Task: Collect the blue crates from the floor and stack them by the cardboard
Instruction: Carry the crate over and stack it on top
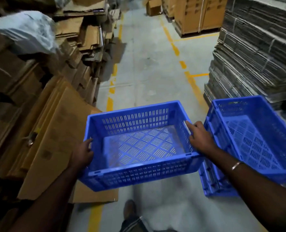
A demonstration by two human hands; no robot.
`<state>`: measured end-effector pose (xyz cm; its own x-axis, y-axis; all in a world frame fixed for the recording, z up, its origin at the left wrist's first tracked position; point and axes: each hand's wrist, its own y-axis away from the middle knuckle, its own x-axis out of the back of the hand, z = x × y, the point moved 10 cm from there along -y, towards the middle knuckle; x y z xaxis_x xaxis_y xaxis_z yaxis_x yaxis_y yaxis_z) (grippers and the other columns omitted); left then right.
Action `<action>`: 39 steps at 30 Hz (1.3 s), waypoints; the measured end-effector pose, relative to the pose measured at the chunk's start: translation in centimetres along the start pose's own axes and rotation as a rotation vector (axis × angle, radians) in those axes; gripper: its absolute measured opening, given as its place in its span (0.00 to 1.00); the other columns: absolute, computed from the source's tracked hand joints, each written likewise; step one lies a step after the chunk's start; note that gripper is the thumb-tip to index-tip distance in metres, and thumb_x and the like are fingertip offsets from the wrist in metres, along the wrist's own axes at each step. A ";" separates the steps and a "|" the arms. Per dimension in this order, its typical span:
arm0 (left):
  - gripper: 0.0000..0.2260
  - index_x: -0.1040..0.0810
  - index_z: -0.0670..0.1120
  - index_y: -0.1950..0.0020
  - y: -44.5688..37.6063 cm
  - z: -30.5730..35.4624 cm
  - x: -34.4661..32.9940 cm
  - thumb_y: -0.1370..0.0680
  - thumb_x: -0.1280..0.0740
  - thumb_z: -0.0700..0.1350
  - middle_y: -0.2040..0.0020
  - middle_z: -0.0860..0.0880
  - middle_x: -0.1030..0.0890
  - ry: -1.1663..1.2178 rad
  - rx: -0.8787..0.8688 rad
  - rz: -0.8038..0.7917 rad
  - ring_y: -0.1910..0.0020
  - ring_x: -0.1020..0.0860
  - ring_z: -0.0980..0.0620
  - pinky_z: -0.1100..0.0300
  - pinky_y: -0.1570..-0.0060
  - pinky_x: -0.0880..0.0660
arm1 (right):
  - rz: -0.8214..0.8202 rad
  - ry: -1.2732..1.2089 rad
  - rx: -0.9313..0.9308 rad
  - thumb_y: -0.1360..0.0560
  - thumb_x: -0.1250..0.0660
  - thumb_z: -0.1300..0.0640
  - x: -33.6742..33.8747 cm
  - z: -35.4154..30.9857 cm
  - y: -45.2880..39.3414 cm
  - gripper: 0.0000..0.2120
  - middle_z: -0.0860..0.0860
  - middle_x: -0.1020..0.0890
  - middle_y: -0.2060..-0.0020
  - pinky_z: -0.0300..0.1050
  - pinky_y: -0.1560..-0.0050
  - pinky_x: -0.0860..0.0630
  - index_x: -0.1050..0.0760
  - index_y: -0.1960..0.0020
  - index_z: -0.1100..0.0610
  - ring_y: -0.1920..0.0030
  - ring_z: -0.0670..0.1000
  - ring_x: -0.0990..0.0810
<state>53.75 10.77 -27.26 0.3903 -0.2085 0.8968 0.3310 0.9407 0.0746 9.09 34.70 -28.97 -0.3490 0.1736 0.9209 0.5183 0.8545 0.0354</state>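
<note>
Both bare arms reach down, left hand (82,154) and right hand (200,137) each grasping an end wall of an empty blue slotted plastic crate (139,144) held above the grey floor (149,64) (flattened brown cardboard (55,124) left, stacked blue crates (256,131) right).

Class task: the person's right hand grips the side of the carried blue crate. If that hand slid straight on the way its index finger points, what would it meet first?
Probably the far corner of the blue slotted plastic crate; the right hand points along its rim.
</note>
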 end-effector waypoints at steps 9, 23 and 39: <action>0.18 0.18 0.40 0.41 -23.6 6.6 -0.7 0.31 0.33 0.37 0.65 0.36 0.19 -0.124 -0.352 -0.115 0.63 0.21 0.35 0.50 0.65 0.27 | 0.112 -0.042 -0.245 0.26 0.38 0.62 1.4 0.1 -9.3 0.31 0.53 0.34 0.47 0.49 0.57 0.26 0.38 0.24 0.52 0.54 0.59 0.26; 0.18 0.15 0.41 0.48 -40.9 33.1 -4.0 0.36 0.35 0.35 0.73 0.41 0.26 -0.190 -0.819 -0.183 0.64 0.21 0.35 0.53 0.63 0.31 | 0.423 -0.142 -0.641 0.28 0.38 0.60 10.5 5.7 -10.3 0.31 0.57 0.30 0.45 0.48 0.48 0.28 0.35 0.25 0.53 0.46 0.61 0.25; 0.27 0.16 0.44 0.44 -39.7 62.0 -18.0 0.39 0.42 0.44 0.63 0.37 0.19 -0.139 -1.218 -0.409 0.58 0.19 0.36 0.53 0.58 0.28 | 0.656 -0.153 -1.079 0.24 0.38 0.62 15.9 15.7 -1.5 0.32 0.51 0.34 0.50 0.47 0.61 0.34 0.40 0.22 0.52 0.57 0.51 0.32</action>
<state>-19.64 -6.21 -19.30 0.0079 -0.3231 0.9463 0.9985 -0.0484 -0.0249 -9.49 43.82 -20.48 0.1643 0.5271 0.8338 0.9718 -0.2314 -0.0452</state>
